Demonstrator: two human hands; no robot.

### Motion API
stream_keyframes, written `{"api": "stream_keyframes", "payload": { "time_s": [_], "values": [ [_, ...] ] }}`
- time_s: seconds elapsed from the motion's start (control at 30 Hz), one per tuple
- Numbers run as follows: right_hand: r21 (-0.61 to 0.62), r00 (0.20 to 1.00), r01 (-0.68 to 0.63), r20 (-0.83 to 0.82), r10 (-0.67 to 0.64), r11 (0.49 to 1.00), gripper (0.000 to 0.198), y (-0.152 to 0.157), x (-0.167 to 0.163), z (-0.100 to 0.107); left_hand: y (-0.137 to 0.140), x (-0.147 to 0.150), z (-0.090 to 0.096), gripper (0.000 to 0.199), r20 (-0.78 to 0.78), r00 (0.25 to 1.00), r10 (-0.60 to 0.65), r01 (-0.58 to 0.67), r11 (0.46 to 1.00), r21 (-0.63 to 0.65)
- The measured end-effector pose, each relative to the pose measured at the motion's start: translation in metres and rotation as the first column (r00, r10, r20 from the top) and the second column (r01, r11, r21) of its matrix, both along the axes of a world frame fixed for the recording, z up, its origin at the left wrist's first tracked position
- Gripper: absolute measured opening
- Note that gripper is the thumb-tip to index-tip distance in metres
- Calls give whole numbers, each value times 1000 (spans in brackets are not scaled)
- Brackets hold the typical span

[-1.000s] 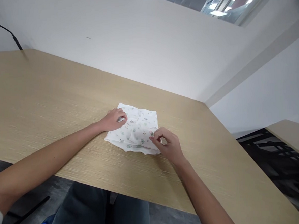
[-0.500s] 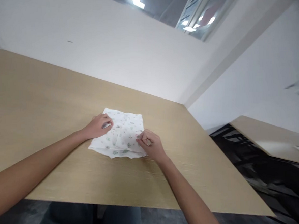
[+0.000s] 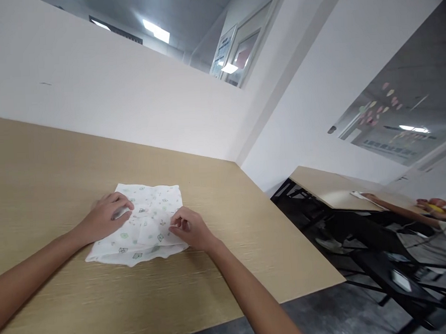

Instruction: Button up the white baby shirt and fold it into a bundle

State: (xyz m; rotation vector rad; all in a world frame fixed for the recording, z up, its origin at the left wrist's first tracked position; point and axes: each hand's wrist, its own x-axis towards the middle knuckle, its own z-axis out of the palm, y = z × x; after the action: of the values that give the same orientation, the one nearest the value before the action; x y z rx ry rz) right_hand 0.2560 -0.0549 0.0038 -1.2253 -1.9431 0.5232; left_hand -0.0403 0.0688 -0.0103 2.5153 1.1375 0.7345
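A white cloth (image 3: 149,204) printed with small green and grey figures lies folded on the wooden table (image 3: 250,246). Its layers show along the wavy near edge. My left hand (image 3: 107,214) rests on the cloth's left side, fingers bent and thumb a little apart, with nothing visible between them. At the right edge, my right hand (image 3: 191,228) has its fingers curled in against the thumb, pinching the cloth there. The fingertips partly cover the spot where it grips.
A white partition wall (image 3: 148,116) runs along the table's far side. To the right stand another table (image 3: 322,186) and a black chair (image 3: 399,277). A person's arm (image 3: 403,209) reaches over that second table, touching a white item (image 3: 364,198).
The view has swung right, bringing the second table and the other person's arm into sight. Both hands keep nearly the same places on the cloth.
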Motion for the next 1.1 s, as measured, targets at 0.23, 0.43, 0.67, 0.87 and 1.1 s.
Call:
{"api": "stream_keyframes", "payload": {
  "time_s": [0.23, 0.43, 0.67, 0.87, 1.1],
  "values": [
    [14, 998, -35, 59, 34, 999, 10, 2, 3, -5, 4, -1, -9, 42, -35, 992, 120, -120, 993, 11],
    [-87, 995, -39, 87, 46, 995, 8, -3, 1, 8, 3, -1, -6, 57, -110, 970, 218, -221, 975, -16],
    [-278, 990, -132, 15, 142, 951, 11, -4, 2, 23, 15, 0, -13, 63, -142, 974, 178, -181, 984, -7],
    [-441, 978, -198, -152, 144, 875, 20, 5, 8, 23, 25, 7, -16, 56, -123, 984, 131, -132, 991, -4],
    [-35, 964, 238, -111, -240, 971, 13, 22, 18, 3, 24, 7, -10, 59, 56, 993, 108, -101, 988, -114]
  ]
}}
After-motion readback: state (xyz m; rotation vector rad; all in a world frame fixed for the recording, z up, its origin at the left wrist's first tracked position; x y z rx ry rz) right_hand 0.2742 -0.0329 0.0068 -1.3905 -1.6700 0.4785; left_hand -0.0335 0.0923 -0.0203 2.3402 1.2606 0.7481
